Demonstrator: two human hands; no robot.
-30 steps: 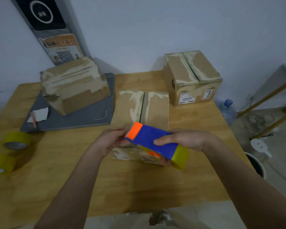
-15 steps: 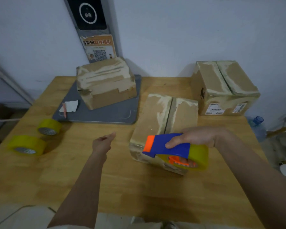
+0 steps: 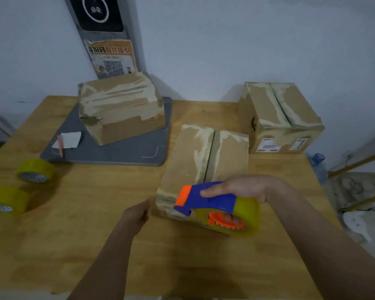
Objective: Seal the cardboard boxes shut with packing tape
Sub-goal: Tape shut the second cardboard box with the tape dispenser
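Step in hand, by my read: getting set to tape the middle box [image 3: 204,161], lying centre-right w/ its seam untaped. Left hand [image 3: 136,215], lower centre, is reaching beside the box's near-left corner, fingers loosely curled, gripping nothing. Right hand [image 3: 238,188] is gripping the tape dispenser [image 3: 217,204] over the box's near edge. Next: prob. steadying the box, pressing tape onto the seam.

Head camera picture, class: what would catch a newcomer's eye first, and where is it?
The blue and orange tape dispenser, gripped by the right hand at the near end of the middle box. Next, two yellow tape rolls at the wooden table's left edge.
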